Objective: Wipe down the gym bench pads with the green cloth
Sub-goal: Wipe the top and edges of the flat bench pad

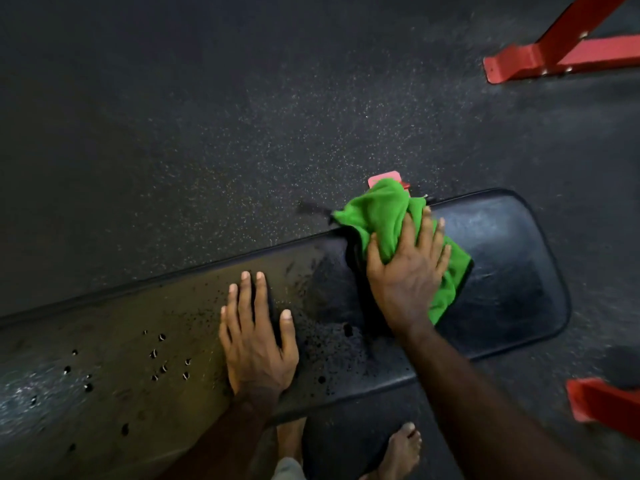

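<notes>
Person leans over a black bench. Right hand [407,271] presses the bunched green cloth [384,216] onto the seat pad [502,258], fingers spread and lightly curled into the fabric. Left hand [256,337] lies flat, fingers straight, bracing on the long pad [138,341] – holding nothing. Best w/ firm, overlapping strokes, edge to edge. Long pad runs off frame at left; its dark specks – holes or droplets, can't tell.

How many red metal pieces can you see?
3: a big frame foot on the floor at top right, another at bottom right, and a small bracket peeking out behind the green cloth. More may be hidden.
</notes>
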The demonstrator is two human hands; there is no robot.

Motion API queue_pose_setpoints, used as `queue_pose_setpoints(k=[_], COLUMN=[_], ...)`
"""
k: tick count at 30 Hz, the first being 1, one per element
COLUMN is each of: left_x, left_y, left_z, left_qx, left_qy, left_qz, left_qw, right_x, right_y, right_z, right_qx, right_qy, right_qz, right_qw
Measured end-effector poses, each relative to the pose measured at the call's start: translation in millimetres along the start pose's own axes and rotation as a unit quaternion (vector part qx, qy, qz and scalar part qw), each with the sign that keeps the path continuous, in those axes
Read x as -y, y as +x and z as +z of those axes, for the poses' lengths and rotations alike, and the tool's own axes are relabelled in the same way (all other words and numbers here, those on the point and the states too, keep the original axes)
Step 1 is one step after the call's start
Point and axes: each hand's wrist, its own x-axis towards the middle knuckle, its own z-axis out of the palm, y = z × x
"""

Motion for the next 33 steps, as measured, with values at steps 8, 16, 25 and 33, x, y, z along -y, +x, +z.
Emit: queue_pose_setpoints(k=[8,16,25,33], left_x=[-1.3,-0.3,-2.5,1.4], left_y=[0.8,0.9,0.5,-0.3], left_z=[-1.1,0.0,-2.2,0.9], left_qx=[-0.003,-0.015,-0.018,-0.012], left_qy=[0.006,0.006,0.012,0.030], left_qz=[0.004,0.011,0.014,0.029], left_qw=[1.000,1.000,1.000,0.999], right_x=[-31.4,-2.6,-10.3,-61.9], right_y=[-32.6,-114.2,-124.3,-114.0], right_z=[-3.4,2.2,0.7,-5.0], right_qx=[0.079,0.070,-0.016,0.031], right_qy=[-0.066,0.000,0.031,-0.037], right_qz=[-0.325,-0.185,0.081,-0.157], right_qw=[0.940,0.980,0.996,0.986])
